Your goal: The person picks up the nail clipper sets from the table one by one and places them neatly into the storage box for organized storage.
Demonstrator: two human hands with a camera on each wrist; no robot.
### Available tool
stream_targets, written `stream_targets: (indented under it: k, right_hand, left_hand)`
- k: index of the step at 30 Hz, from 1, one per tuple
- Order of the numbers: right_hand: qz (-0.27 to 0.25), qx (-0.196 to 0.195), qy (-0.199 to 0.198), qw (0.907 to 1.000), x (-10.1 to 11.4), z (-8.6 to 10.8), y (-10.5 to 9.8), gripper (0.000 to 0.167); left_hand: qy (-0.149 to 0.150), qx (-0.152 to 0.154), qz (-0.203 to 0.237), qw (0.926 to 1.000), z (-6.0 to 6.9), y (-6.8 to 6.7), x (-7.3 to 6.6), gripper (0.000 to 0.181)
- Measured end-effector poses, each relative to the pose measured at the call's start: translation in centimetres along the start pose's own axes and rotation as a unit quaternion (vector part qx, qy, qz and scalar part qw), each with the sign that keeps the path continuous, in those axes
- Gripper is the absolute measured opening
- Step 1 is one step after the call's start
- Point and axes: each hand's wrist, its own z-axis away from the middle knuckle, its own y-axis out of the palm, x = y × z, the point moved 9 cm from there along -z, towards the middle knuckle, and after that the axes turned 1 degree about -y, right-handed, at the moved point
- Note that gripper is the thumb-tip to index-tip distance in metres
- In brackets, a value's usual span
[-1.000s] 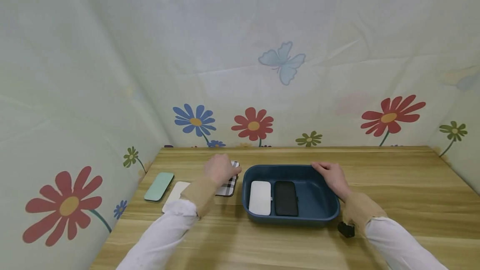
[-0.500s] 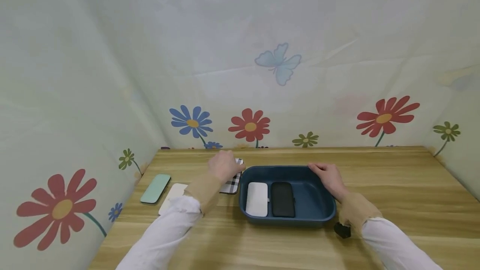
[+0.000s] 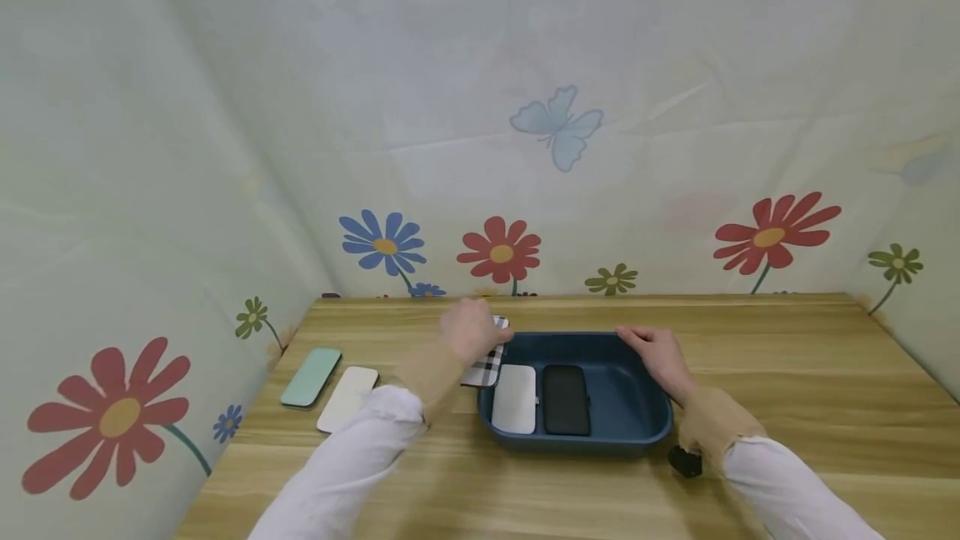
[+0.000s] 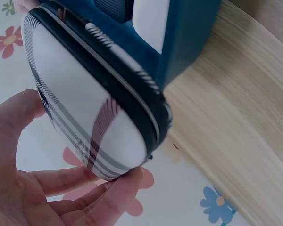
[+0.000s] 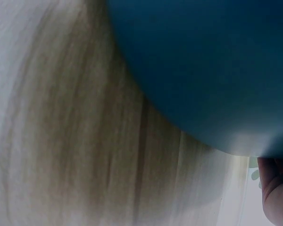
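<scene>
A plaid zippered case, white with dark and reddish stripes, is pinched between the thumb and fingers of my left hand. In the head view the plaid case is raised at the left rim of a blue basin, overlapping that rim. Within the basin, a white case and a black case lie side by side, the white one on the left. My right hand grips the basin's far right rim. In the right wrist view, the basin's outer wall hides most of that hand's fingers.
On the wooden table, a mint green case and a cream case lie left of the basin. A flower-printed cloth hangs behind the table and down its sides. A small black object sits under my right wrist.
My left hand has lifted the plaid case from the table and carried it right, to the basin's left rim. More of the cream case shows now. My right hand stays at the rim.
</scene>
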Motion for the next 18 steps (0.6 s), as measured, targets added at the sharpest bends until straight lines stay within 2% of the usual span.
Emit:
stream_targets:
  k: [9, 18]
  right_hand:
    - [-0.002, -0.001, 0.002, 1.0, 0.0, 0.0, 0.0, 0.051]
    - [-0.003, 0.005, 0.015, 0.9999, -0.1, 0.1, 0.1, 0.059]
  left_hand:
    - [0.01, -0.007, -0.004, 0.9999, -0.3, -0.1, -1.4, 0.042]
    - [0.016, 0.005, -0.009, 0.9998, -0.4, 0.2, -3.3, 0.042]
